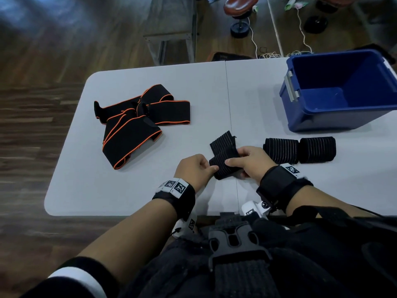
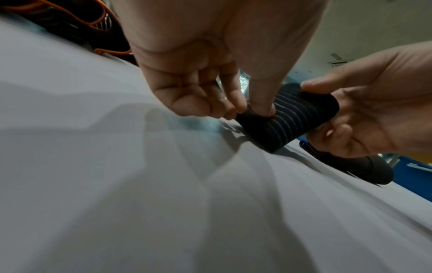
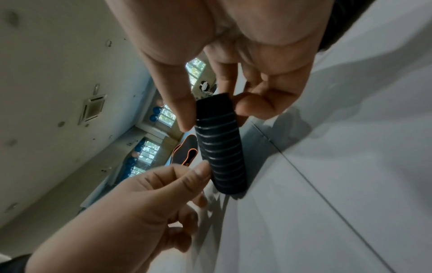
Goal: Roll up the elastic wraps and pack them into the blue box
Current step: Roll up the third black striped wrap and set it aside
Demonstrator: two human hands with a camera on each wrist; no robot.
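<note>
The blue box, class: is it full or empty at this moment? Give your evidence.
Empty. The head view looks into the blue box and shows only its bare floor; two rolled wraps lie outside it on the table.

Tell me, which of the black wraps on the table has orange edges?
The large loose wrap lying unrolled on the table's left part. The striped wrap in both hands and the two rolled ones have thin pale stripes, no orange.

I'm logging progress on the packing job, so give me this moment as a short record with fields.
in hand: striped wrap, partly rolled, loose tail on the table
left hand: pinches one end of the roll
right hand: grips the other end
finished rolls: two, side by side near the right hand
unrolled: orange-edged wraps, in a heap
blue box: nothing visible inside
</note>
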